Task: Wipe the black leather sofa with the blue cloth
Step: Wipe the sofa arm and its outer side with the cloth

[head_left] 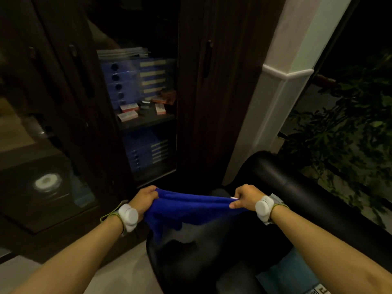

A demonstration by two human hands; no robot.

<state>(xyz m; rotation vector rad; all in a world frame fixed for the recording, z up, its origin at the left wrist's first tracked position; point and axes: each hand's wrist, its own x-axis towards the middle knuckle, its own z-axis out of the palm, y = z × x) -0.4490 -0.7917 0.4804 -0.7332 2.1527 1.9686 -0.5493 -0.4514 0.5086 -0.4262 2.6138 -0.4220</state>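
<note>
Blue cloth is being stretched taut between both hands, right in the middle of the view. Left hand is gripping the cloth's left end, fingers curled tight around the bunched fabric. Right hand is pinching the right end, thumb and curled fingers clamped on the edge, and a small white tag is poking out at that pinch. Each wrist is wearing a white round device on a strap. Between the hands the cloth is running in folds, and its lower part is hanging down over the black leather sofa; whether it is actually touching the leather, I cannot tell in this dim light.

That sofa is filling the lower right, its rounded arm curving away toward the far right, glossy and dark. Pale floor is showing at the bottom left beside the sofa. Beyond the hands, a dark wooden cabinet is standing with a glass-fronted section, blue boxes stacked on its shelves and small red-and-white packets lying along the shelf's front edge. To the right a white pillar is rising, and leafy green plants are crowding the far right side.
</note>
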